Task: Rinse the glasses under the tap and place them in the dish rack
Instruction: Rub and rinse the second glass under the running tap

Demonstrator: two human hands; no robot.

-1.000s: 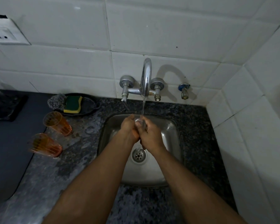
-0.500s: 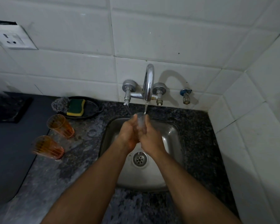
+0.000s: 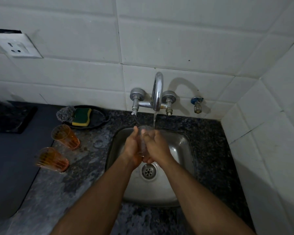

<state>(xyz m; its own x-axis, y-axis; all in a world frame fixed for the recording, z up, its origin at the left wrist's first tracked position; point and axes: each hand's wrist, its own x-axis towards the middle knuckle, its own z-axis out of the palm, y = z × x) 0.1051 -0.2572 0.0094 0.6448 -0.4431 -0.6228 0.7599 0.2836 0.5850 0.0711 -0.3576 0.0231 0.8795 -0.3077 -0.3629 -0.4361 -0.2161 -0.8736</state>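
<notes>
Two orange tumblers (image 3: 65, 136) are lying on their sides on the speckled counter (image 3: 85, 167) at left, waiting beside a sponge (image 3: 81, 116) in its dark tray. At centre, over the steel sink (image 3: 182, 141), a person's left hand (image 3: 132, 146) and right hand (image 3: 155, 146) are cupping a clear glass (image 3: 143, 133) between them, fingers curled round it, its mouth catching the stream falling from the tap (image 3: 157, 92). Rinsing appears to be under way; next, the glass likely needs tipping out and carrying to a dish rack, which is not in view
</notes>
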